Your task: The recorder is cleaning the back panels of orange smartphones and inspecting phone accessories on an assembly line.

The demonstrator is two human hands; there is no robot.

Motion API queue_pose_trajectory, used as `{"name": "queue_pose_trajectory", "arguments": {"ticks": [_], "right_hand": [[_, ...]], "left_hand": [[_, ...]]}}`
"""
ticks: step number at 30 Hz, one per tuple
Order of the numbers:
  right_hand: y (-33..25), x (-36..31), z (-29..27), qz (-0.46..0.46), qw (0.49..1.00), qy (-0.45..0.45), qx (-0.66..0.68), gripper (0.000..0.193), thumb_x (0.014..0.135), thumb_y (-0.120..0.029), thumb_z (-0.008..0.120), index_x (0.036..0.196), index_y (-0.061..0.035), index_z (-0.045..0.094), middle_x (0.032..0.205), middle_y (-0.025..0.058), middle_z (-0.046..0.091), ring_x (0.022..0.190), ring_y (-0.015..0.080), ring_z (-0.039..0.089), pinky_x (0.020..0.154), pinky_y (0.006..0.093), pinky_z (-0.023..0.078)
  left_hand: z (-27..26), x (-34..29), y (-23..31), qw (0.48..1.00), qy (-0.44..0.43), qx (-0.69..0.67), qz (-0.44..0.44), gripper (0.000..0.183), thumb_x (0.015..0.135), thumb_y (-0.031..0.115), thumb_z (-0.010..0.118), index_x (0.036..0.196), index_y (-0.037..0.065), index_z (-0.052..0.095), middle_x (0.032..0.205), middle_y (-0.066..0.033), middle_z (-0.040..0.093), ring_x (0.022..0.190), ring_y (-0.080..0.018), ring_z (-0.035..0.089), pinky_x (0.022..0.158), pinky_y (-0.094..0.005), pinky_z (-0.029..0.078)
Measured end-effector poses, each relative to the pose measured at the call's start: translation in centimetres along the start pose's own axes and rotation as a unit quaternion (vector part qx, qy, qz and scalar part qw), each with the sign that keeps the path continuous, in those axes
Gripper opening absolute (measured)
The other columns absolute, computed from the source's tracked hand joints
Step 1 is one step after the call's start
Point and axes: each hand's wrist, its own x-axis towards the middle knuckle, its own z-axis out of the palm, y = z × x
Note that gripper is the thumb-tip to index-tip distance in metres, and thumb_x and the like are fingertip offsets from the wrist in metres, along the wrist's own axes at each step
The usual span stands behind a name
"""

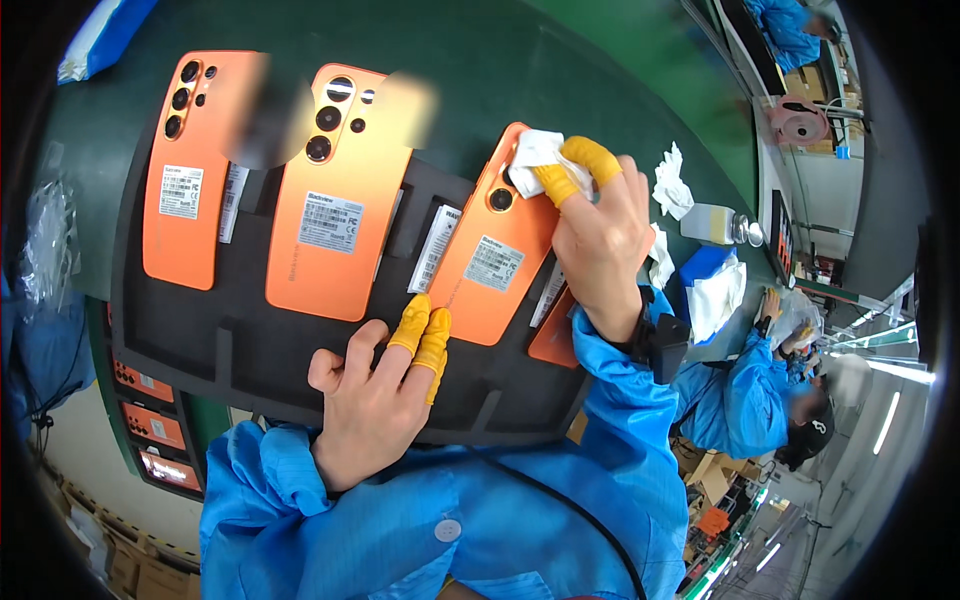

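Observation:
An orange smartphone [468,312] lies back up and tilted in the black foam tray [200,350]. My right hand [603,225] pinches a white wipe [535,150] between fingers in yellow finger cots. It presses the wipe on the phone's upper end, partly hiding the camera lenses. My left hand [375,400] has its cotted fingertips stretched against the phone's lower left edge, gripping nothing. Two more orange phones, one in the middle [318,265] and one at the left [182,240], lie back up in the tray. Another orange phone [556,335] shows partly under my right wrist.
Crumpled white wipes [672,182], a clear bottle [712,224] and a blue box of wipes [716,290] are on the green table to the right. Clear plastic bags [48,245] hang at the left. Several phones sit in another tray [150,420] below. A co-worker in blue [740,405] works at the right.

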Motion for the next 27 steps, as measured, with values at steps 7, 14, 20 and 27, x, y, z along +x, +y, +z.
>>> {"name": "queue_pose_trajectory", "arguments": {"ticks": [7, 14, 20, 27], "right_hand": [[0.1, -1.3, -0.4, -0.01, 0.999, -0.028, 0.022, 0.021, 0.056, 0.0, 0.065, 0.077, -0.0041, 0.07, 0.096, 0.0109, 0.062, 0.075, 0.024, 0.05, 0.061, 0.035, 0.037], [-0.4, -0.8, 0.2, -0.005, 1.0, -0.015, 0.023, 0.021, 0.057, -0.003, 0.067, 0.079, -0.0035, 0.068, 0.097, 0.0112, 0.061, 0.076, 0.0241, 0.051, 0.062, 0.0362, 0.038], [-0.6, -2.3, -0.9, -0.031, 0.998, -0.055, 0.023, 0.019, 0.06, -0.008, 0.068, 0.078, -0.0045, 0.069, 0.096, 0.0096, 0.061, 0.079, 0.0239, 0.053, 0.063, 0.0352, 0.039], [-1.1, -1.8, -0.2, -0.023, 0.997, -0.052, 0.049, 0.016, 0.058, -0.009, 0.069, 0.073, -0.0037, 0.068, 0.092, 0.0091, 0.061, 0.077, 0.0232, 0.052, 0.061, 0.0352, 0.038]], "left_hand": [[0.1, -0.5, 0.1, 0.999, -0.032, -0.019, -0.007, 0.025, 0.075, 0.016, 0.072, 0.096, 0.004, 0.069, 0.11, -0.0064, 0.062, 0.101, -0.0244, 0.046, 0.077, -0.0421, 0.021], [-0.3, -0.5, 0.1, 1.0, -0.02, -0.005, 0.01, 0.016, 0.071, 0.016, 0.074, 0.076, 0.005, 0.064, 0.091, -0.0087, 0.059, 0.099, -0.0269, 0.048, 0.075, -0.0425, 0.021], [0.0, -0.1, 0.1, 1.0, -0.02, 0.011, 0.01, 0.022, 0.073, 0.018, 0.069, 0.092, 0.006, 0.07, 0.097, -0.0013, 0.061, 0.092, -0.0187, 0.05, 0.073, -0.0379, 0.02], [-0.2, -0.1, 0.2, 1.0, -0.012, 0.013, 0.005, 0.023, 0.074, 0.016, 0.069, 0.094, 0.005, 0.07, 0.1, -0.0025, 0.061, 0.092, -0.0189, 0.051, 0.075, -0.0382, 0.021]]}}
